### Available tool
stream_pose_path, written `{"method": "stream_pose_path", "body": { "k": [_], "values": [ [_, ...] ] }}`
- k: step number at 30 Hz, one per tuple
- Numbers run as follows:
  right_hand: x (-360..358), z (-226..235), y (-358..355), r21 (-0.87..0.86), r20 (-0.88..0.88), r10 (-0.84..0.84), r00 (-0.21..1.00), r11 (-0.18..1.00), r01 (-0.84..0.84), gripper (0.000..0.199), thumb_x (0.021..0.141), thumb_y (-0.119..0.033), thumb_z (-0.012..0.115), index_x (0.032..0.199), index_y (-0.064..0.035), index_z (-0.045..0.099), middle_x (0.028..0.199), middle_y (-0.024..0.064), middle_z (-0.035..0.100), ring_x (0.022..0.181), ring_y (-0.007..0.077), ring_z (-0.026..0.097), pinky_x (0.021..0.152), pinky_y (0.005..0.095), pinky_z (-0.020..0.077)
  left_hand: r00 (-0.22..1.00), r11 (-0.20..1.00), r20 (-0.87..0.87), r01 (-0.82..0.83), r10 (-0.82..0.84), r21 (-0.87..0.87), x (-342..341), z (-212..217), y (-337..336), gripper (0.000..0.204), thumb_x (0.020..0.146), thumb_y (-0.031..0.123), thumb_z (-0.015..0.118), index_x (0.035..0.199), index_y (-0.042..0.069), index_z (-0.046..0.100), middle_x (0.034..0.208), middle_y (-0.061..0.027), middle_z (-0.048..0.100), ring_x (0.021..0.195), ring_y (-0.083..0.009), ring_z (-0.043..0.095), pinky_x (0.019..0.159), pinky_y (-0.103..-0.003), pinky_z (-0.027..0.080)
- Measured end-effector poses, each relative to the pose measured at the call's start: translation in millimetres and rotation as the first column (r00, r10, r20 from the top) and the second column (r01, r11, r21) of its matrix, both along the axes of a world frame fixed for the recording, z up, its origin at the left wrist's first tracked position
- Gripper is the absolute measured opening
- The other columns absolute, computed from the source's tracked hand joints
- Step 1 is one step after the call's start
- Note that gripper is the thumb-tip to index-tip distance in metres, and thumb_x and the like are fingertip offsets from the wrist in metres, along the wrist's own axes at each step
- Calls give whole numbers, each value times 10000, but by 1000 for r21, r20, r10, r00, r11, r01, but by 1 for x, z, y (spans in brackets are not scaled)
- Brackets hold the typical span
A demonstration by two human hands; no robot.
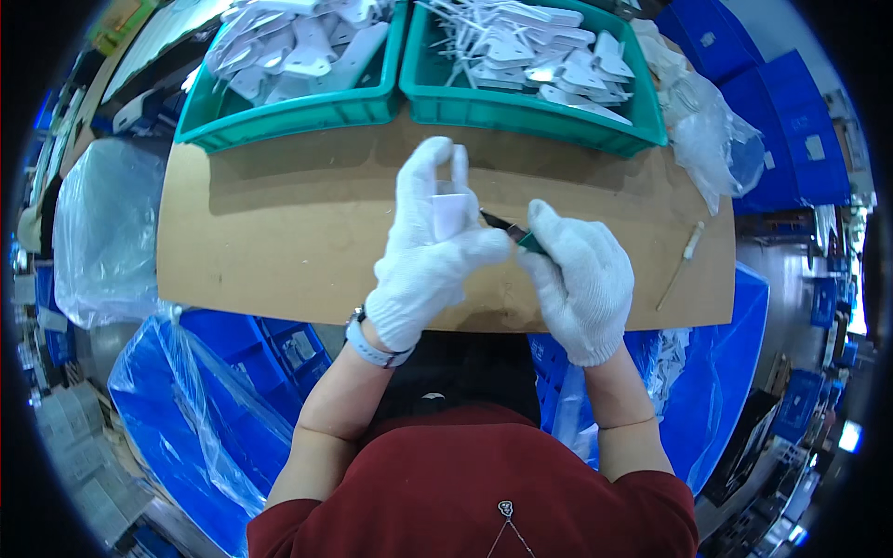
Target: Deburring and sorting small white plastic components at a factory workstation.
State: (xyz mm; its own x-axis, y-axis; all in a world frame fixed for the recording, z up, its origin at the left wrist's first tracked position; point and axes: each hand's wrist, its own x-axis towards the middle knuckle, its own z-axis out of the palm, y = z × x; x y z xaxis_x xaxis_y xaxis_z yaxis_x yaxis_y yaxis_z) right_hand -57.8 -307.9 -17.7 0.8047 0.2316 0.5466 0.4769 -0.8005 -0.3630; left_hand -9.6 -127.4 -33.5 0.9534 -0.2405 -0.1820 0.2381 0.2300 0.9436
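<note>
My left hand (406,274), in a white knitted glove, holds a small white plastic part (451,216) between its fingers, above the middle of the table. My right hand (588,284), gloved the same way, is closed around the green handle of a small knife (530,241). Its dark blade points left toward the white part, close to the left fingertips; I cannot tell whether it touches the part. Beyond my hands stand two green bins: the left bin (298,122) and the right bin (539,122), both heaped with white plastic parts.
The brown tabletop (288,251) lies under my hands. A thin stick with a whitish end (690,244) rests at its right. Clear plastic bags (712,139) hang at the right far corner. Plastic-lined blue bins (177,409) flank me below the table edge; more blue bins (791,121) stand far right.
</note>
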Motion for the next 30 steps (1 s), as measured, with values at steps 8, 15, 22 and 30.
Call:
{"method": "stream_pose_path", "body": {
  "k": [8, 15, 22, 30],
  "values": [
    [-37, -32, -126, -397, -141, -859, 493, 505, 767, 482, 857, -180, 716, 1304, -56, 587, 1145, 169, 678, 1010, 387, 660, 896, 454, 514, 999, 714, 21, 42, -39, -699, 13, -54, 18, 543, 832, 43, 718, 1344, 55, 537, 1292, -143, 626, 1332, -357, 519, 1179, -601, 344],
    [-50, -49, -130, -137, -445, -733, 514, 623, 770, 348, 900, -119, 624, 1243, -64, 607, 1056, 207, 697, 962, 375, 687, 852, 462, 531, 987, 619, 109, 158, -116, -769, 13, -58, -17, 355, 854, 12, 739, 1184, 87, 631, 1331, -122, 587, 1424, -387, 418, 1192, -595, 356],
    [-53, -15, 2, 301, -323, -40, 946, 943, 143, 324, 806, 42, 680, 1116, -52, 690, 856, 146, 690, 671, 289, 675, 625, 364, 532, 997, 628, 48, -3, 64, -778, 2, -57, -19, 435, 806, -65, 749, 1200, 83, 639, 1335, -142, 626, 1379, -381, 490, 1120, -582, 456],
    [-49, -26, 6, 272, -344, -137, 929, 932, 239, 231, 815, 37, 677, 1036, -30, 701, 879, 176, 702, 779, 347, 707, 704, 378, 560, 981, 590, -169, -190, 92, -785, -5, -63, -15, 428, 837, -139, 662, 1207, 68, 605, 1303, -149, 600, 1372, -387, 486, 1076, -611, 506]
  ]
}}
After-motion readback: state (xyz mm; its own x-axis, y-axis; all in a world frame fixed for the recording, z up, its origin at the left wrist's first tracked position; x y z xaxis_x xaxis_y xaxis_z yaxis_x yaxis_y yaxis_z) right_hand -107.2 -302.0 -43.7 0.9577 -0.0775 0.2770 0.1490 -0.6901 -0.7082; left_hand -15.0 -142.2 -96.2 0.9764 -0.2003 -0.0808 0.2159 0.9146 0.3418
